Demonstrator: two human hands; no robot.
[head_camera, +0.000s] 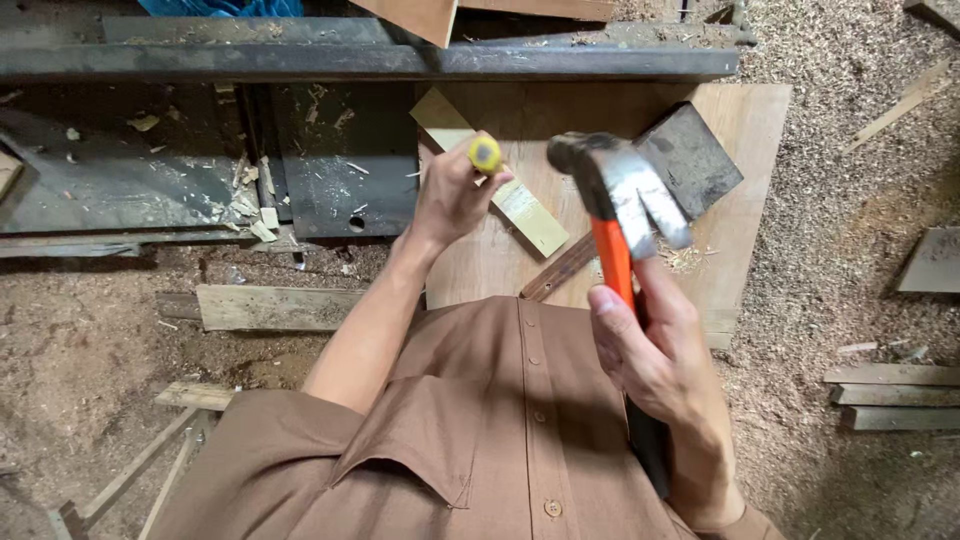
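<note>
The right hand is closed around the orange-and-black handle of a claw hammer, thumb laid along the grip; the steel head is raised above the work, claw pointing toward the near right. The left hand is wrapped in a fist around a yellow-handled tool — a chisel by its look, though the blade is hidden under the hand. Only the yellow butt end shows, standing upright above the fingers.

Under the left hand lies a pale wooden strip, set diagonally on a plywood board that serves as the work surface. A narrow dark strip lies just near of it, and a dark grey block rests on the board to the right, behind the hammer head. Small shavings lie beside the block.

Farther out — a dark metal machine bed dusted with chips sits to the left, a steel beam runs across the far side, and sawdust covers the floor, with loose wooden slats at the right.
</note>
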